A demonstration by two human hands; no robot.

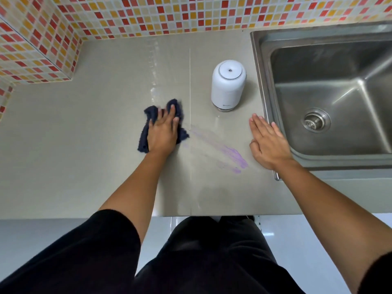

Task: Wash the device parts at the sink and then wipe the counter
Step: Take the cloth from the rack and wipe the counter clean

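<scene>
My left hand (pixel 163 131) presses flat on a dark blue cloth (pixel 143 136) on the grey counter (pixel 84 134), fingers spread over it. A smeared purple stain (pixel 230 152) streaks the counter to the right of the cloth. The white cylindrical device (pixel 228 84) stands upright behind the stain, assembled, near the sink. My right hand (pixel 268 143) lies flat and empty on the counter beside the sink's left rim, fingers together and pointing away from me.
A steel sink (pixel 339 98) with a round drain (pixel 316 120) fills the right side. A mosaic tile wall (pixel 148 15) runs along the back and juts out at the left (pixel 38 60). The counter's front edge is near my body.
</scene>
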